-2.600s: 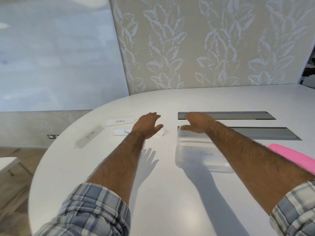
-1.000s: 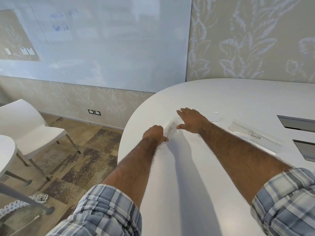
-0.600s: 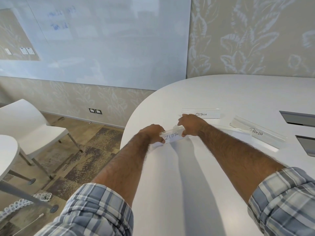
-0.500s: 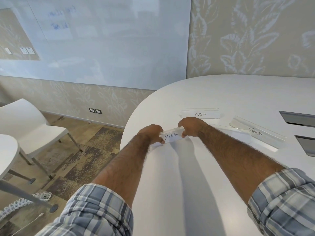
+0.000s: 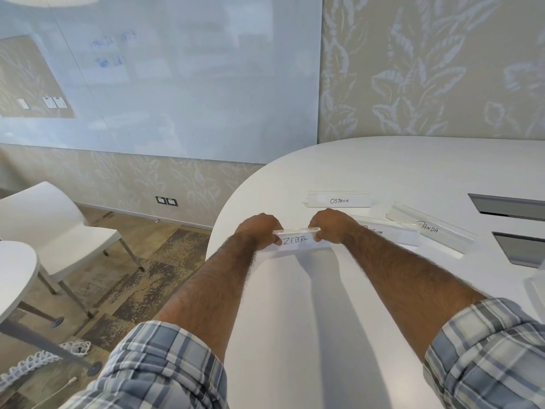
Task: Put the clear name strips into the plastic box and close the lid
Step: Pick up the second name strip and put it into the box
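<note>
A clear name strip marked ZEBRA (image 5: pixel 298 240) is held by both ends just above the white table (image 5: pixel 295 320). My left hand (image 5: pixel 261 230) grips its left end and my right hand (image 5: pixel 331 224) grips its right end. Three more clear strips lie beyond: OSTRICH (image 5: pixel 339 199), one partly hidden behind my right wrist (image 5: pixel 392 234), and PANDA (image 5: pixel 429 227). A corner of the clear plastic box (image 5: pixel 535 286) shows at the right edge.
Two dark recessed slots (image 5: pixel 507 205) sit in the table at the right. The rounded table edge (image 5: pixel 211 246) is just left of my left hand. White chairs (image 5: pixel 56 219) stand on the floor to the left. A whiteboard hangs on the wall behind.
Both hands closed on the ZEBRA strip, turned it from slanted to level facing me, and lifted it slightly. The view swung left from the box earlier.
</note>
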